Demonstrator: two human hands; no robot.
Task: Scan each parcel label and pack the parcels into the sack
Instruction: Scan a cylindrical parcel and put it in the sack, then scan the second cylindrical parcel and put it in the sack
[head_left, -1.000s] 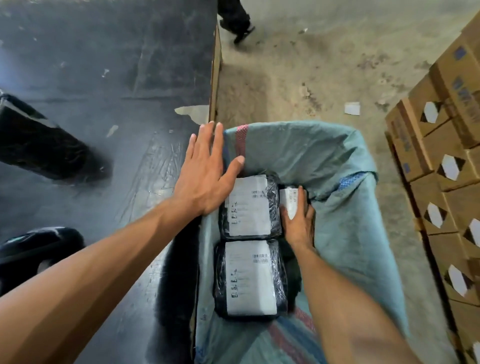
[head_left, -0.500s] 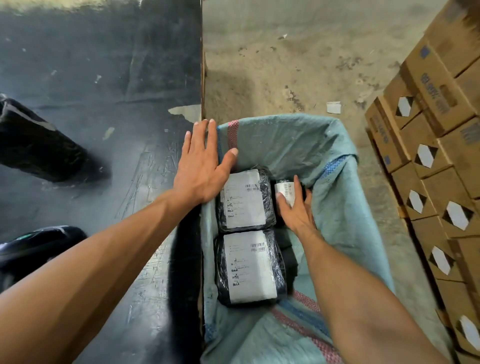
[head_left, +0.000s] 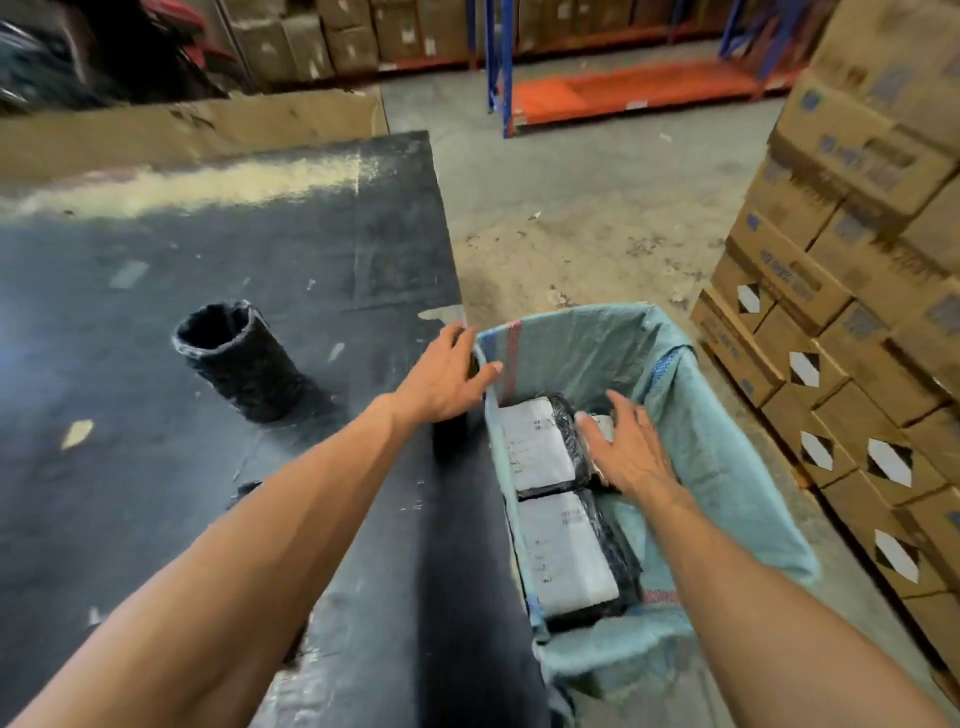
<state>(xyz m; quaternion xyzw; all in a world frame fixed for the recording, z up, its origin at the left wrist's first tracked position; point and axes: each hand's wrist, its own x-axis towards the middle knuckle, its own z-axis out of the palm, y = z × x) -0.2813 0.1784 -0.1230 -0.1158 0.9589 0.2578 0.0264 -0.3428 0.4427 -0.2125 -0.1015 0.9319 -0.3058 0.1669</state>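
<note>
Black-wrapped parcels (head_left: 540, 447) lay label-up inside the sack (head_left: 727, 467), long sides running away from the person. Right hand (head_left: 631, 452), grip spread, hovered beside them; left hand (head_left: 441, 382) rested spread on the surface (head_left: 208, 260).

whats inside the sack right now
Two black-wrapped parcels with white labels lie in the green sack: one farther, one nearer. The right hand partly covers a third small parcel. Anything beneath them is hidden.

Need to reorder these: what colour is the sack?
Pale teal woven sack with red and blue stripes, clearest in the head view.
</note>
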